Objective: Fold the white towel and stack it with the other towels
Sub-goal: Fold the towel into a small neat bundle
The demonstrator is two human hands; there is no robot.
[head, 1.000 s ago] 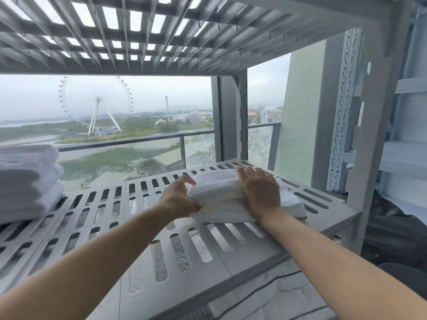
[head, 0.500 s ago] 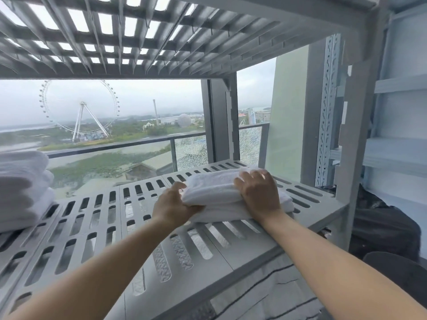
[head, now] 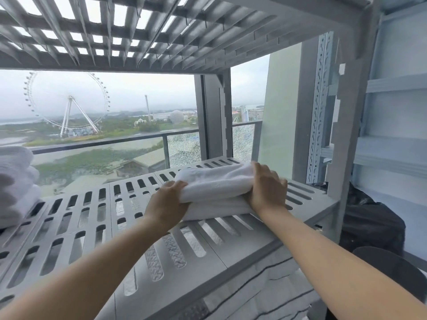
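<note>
A folded white towel point(head: 215, 188) lies on the right part of the slotted grey shelf point(head: 92, 218). My left hand point(head: 167, 204) grips its left end, thumb on top and fingers hidden underneath. My right hand point(head: 265, 189) clasps its right end, fingers curled over the top. The towel's upper layers bulge between the hands. A stack of folded white towels point(head: 16, 185) stands at the far left of the same shelf, partly cut off by the frame edge.
A second slotted shelf point(head: 161, 26) hangs close overhead. Grey uprights point(head: 346, 139) frame the right side, a dark bag point(head: 374, 225) sits beyond them. Striped fabric point(head: 265, 292) lies below the shelf's front edge. Behind is a window and balcony rail.
Both hands have closed in on the towel's ends. The right hand slid from the towel's top to its right end, covering the part that stuck out. The towel looks more compact.
</note>
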